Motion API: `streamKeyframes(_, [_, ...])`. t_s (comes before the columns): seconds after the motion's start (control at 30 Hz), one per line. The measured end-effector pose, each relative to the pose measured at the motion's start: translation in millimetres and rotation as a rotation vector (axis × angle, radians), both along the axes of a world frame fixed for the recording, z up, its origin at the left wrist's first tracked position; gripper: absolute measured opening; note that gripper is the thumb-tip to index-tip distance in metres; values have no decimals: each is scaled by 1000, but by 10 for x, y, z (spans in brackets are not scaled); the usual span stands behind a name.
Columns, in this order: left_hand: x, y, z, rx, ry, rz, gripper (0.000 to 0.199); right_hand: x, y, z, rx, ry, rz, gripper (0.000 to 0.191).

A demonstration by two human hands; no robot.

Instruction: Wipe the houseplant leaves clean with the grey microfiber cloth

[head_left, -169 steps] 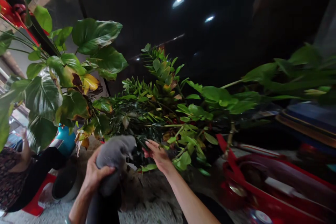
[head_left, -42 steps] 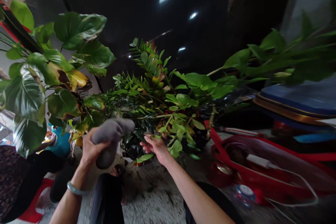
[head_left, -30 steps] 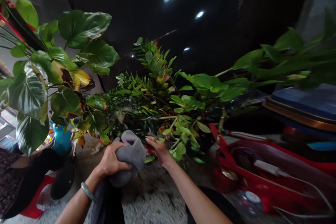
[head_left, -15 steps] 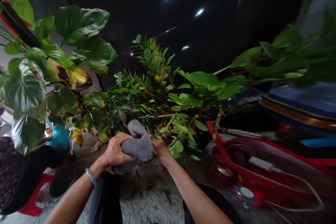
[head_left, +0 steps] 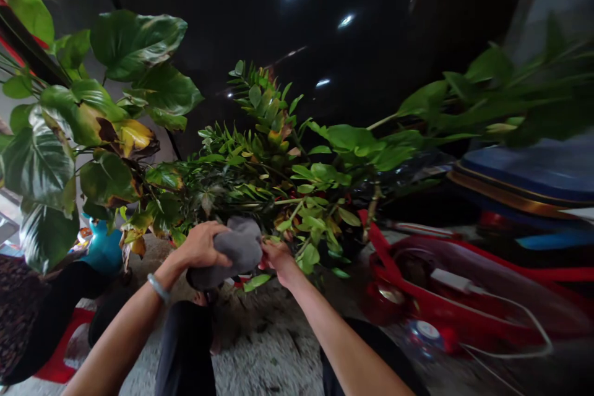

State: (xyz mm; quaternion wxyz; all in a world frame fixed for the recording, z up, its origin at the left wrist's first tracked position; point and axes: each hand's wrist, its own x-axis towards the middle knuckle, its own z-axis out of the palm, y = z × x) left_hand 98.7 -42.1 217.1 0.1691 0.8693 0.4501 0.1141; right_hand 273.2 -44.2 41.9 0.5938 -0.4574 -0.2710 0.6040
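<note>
Fingers of my left hand (head_left: 204, 246) are wrapped round a grey cloth (head_left: 239, 244), which bunches up between my two hands. My right hand (head_left: 277, 257) is closed in a pinch just right of the cloth, among the lower leaves; what it holds is too small to make out. A green leaf (head_left: 257, 283) hangs below the fingertips. Behind both hands spreads a bushy green plant (head_left: 320, 176) with some yellowed leaves.
A large-leaved plant (head_left: 39, 154) stands at the left, above a turquoise object (head_left: 103, 247). On the right are a red basket (head_left: 445, 315) with a white adapter and cable (head_left: 452, 280), and a blue lidded container (head_left: 529, 170). A dark glossy panel (head_left: 260, 6) rises behind.
The cloth and my left hand have shifted slightly left, and the cloth is folded differently. A leaf now shows below my hands. The whole view has moved a little.
</note>
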Motion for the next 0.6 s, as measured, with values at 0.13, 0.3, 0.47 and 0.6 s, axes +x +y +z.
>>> streamKeyframes(0.13, [-109,-84,309,107,-284,36,49,22,-12,13,-47,25,12,20])
streamKeyframes(0.3, [176,193,328,380,-430,154,57,-39,-7,51,-41,70,15,16])
streamKeyframes(0.47, [2,-81,-186,106,-8,-57,58,-40,10,-13,-67,23,18,27])
streamKeyframes(0.6, [-431,-450,-39,-74,-189,-63,53,-16,0,-38,-74,26,24,21])
